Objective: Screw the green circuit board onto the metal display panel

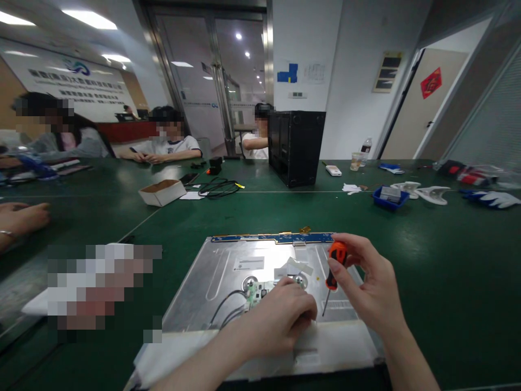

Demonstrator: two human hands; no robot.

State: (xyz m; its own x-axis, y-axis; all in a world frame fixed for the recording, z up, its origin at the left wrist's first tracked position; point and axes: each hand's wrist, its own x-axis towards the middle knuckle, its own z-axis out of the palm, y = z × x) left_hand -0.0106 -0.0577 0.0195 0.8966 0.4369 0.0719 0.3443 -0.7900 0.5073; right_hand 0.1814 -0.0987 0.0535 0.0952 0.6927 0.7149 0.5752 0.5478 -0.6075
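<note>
A flat metal-backed display panel lies on the table in front of me, with a blue circuit strip along its far edge. A small green circuit board with black cables sits near its middle. My left hand rests over the right part of that board, fingers curled and closed; whatever they grip is hidden beneath them. In my right hand is an orange and black screwdriver, pinched by its handle, its thin shaft pointing down towards the panel. I cannot tell whether the tip touches the metal.
A black computer case stands at the far side. Beyond the panel are a small open box, a coiled black cable and a blue tray. Another person's hand reaches in at left. Several people sit across the table.
</note>
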